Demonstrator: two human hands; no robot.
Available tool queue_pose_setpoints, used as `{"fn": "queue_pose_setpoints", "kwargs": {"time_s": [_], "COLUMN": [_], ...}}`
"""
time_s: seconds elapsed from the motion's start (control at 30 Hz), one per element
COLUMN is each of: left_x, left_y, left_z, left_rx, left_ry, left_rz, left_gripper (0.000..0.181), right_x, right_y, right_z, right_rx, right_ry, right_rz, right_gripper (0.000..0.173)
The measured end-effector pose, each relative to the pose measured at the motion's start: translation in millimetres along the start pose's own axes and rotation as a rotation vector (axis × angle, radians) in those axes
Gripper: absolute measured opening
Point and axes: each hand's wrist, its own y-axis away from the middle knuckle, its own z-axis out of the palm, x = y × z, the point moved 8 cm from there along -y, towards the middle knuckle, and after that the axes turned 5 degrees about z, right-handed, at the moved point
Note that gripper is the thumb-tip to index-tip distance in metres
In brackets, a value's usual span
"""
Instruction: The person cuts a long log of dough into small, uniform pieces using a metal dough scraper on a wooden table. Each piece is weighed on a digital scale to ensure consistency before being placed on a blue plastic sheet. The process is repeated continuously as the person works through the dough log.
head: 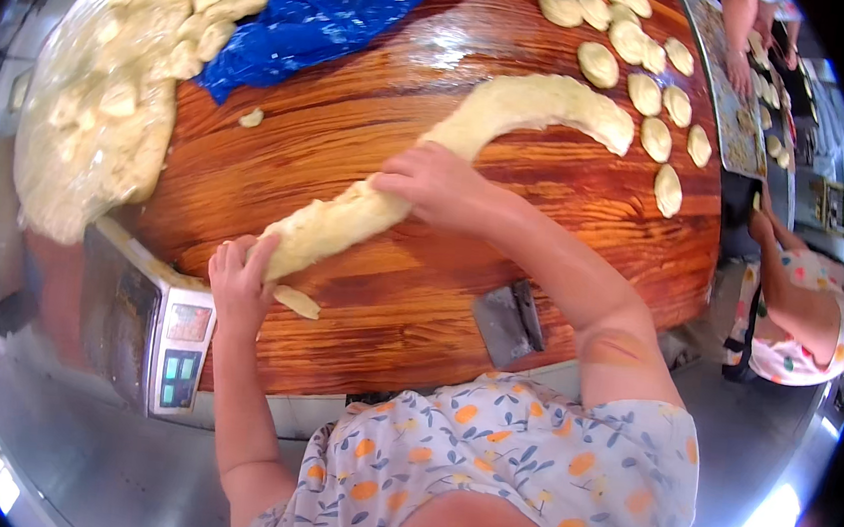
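Note:
A long, thick rope of pale dough (pixel 350 223) lies across the wooden tabletop (pixel 390 283), curving at its far right end. Around its near left end my left hand (pixel 241 270) is closed. My right hand (pixel 436 186) grips the rope near its middle, fingers over the top. Just below the left end rests a small flat scrap of dough (pixel 298 302). A metal dough scraper (pixel 511 324) lies near the table's front edge, under my right forearm. Several flattened dough pieces (pixel 656 139) are spread at the upper right.
A digital scale (pixel 181 348) stands at the left front corner. Behind it sits a big mass of dough under clear plastic (pixel 103 123), beside a blue plastic sheet (pixel 323 14). At the right are a metal tray (pixel 730 102), a co-worker in a patterned top (pixel 801 319) and another person's arm (pixel 739 35).

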Motion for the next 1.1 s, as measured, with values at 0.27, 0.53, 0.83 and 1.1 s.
{"fn": "queue_pose_setpoints", "kwargs": {"time_s": [0.27, 0.53, 0.83, 1.1], "left_x": [48.3, 188.8, 223.6, 292.3], "left_y": [-118.5, -284.7, -221.9, -142.6], "left_z": [1.1, 105.2, 57.9, 90.7], "left_rx": [0.014, -0.038, -0.009, -0.170], "left_ry": [0.387, 0.352, 0.554, 0.404], "left_rz": [-0.093, 0.108, 0.357, 0.512], "left_gripper": [0.085, 0.089, 0.054, 0.077], "right_x": [96.0, 219.2, 89.8, 79.3], "right_y": [74.9, 191.1, 246.1, 362.5], "right_z": [-114.3, -133.8, -179.8, -75.6], "right_rx": [0.220, 0.285, 0.456, 0.179], "right_ry": [0.224, 0.320, 0.160, 0.043], "right_rz": [0.468, 0.943, 0.711, 0.994], "right_gripper": [0.073, 0.072, 0.046, 0.064]}}
